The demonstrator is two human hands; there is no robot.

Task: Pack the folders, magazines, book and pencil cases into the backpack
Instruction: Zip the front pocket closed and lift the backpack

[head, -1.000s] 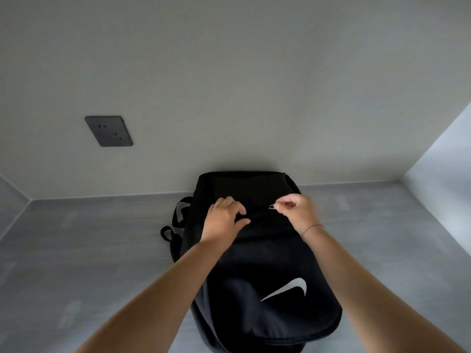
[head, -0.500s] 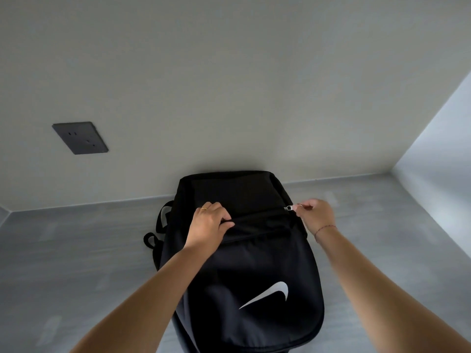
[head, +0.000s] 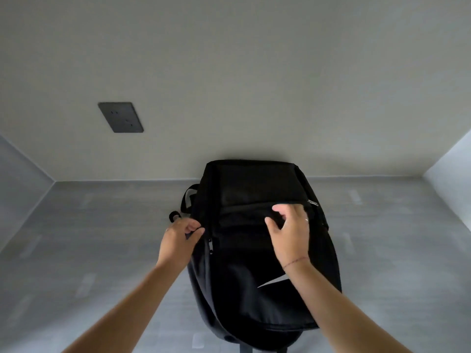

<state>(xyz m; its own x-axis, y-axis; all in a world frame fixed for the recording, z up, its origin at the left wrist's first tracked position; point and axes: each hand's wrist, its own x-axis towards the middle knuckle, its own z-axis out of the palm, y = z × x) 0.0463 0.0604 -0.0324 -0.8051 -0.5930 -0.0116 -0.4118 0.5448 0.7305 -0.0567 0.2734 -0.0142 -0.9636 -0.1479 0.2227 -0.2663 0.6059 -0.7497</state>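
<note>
No readable text or numbers appear; only a white swoosh logo (head: 274, 281), partly hidden, marks the black backpack (head: 254, 263).

**One camera, up on the head**

There is just one view. The camera sits on the person's head and looks forward and down. It is close: both arms reach out from the bottom edge. Past the left hand (head: 181, 235) and right hand (head: 290, 233) stands a wall (head: 254, 85).
</note>
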